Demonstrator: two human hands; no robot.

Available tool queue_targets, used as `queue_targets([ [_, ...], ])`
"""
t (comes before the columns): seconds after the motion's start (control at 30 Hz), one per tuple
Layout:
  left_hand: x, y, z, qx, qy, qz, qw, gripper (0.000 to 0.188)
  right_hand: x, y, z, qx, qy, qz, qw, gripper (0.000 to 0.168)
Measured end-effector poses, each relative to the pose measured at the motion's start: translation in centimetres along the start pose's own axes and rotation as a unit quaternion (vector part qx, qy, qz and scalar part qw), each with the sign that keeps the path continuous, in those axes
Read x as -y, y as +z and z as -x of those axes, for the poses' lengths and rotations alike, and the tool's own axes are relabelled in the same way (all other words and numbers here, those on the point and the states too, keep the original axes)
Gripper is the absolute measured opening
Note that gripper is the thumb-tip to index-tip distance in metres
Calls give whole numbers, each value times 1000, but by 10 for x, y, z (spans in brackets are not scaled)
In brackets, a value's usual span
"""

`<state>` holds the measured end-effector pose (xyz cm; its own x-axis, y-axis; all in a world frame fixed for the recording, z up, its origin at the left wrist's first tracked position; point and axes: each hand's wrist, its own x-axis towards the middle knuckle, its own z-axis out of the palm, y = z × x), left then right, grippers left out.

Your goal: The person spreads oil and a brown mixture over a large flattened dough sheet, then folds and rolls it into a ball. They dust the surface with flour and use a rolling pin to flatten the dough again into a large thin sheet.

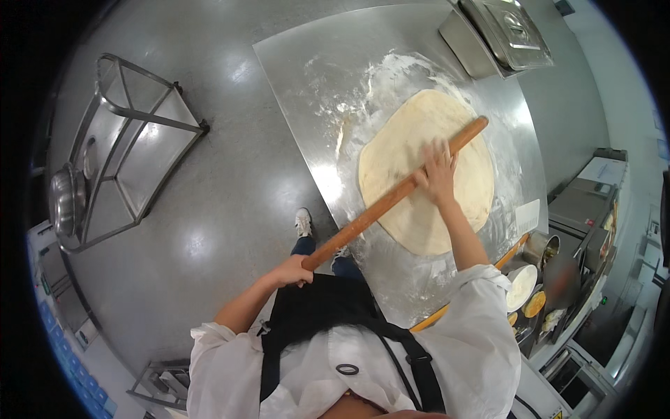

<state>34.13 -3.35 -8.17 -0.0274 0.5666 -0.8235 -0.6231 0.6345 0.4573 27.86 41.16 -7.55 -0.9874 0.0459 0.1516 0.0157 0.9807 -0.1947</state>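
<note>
A long wooden rolling pin (366, 215) slants across a large flat sheet of dough (403, 136) on the floured steel table (293, 63). My left hand (291, 271) is closed around the pin's near end, which juts past the table edge in front of my black apron. Over the dough, my right hand (438, 175) lies across the pin toward its far part. Its fingers are blurred and reach over the wood. The dough is pale and roughly oval, with loose flour (387, 73) scattered around it.
A lidded steel food pan (481, 42) stands at the table's far corner. A white dough scraper (527, 216) lies at the right edge. Beyond it are a metal pot (542, 249) and a white bowl (522, 288). A steel trolley (131, 157) with metal bowls stands left.
</note>
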Motion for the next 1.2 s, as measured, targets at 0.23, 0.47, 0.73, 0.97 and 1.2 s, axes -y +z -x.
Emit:
queue_targets([
  [0.23,-3,-51,1,26,7,99,995,20,64,22,-146,13,-18,-23,1000,68],
  [0.47,-12,-86,21,88,-9,170,982,17,41,18,-106,21,17,-9,1000,66],
  [0.73,-53,-120,40,-80,47,55,994,22,105,45,-217,-2,6,42,999,65],
  [0.97,-25,-154,37,-349,224,-268,870,28,99,-1,-183,97,30,-76,992,65],
  [1.2,-144,-184,54,-256,234,-502,792,24,49,-63,1,43,129,56,989,59],
])
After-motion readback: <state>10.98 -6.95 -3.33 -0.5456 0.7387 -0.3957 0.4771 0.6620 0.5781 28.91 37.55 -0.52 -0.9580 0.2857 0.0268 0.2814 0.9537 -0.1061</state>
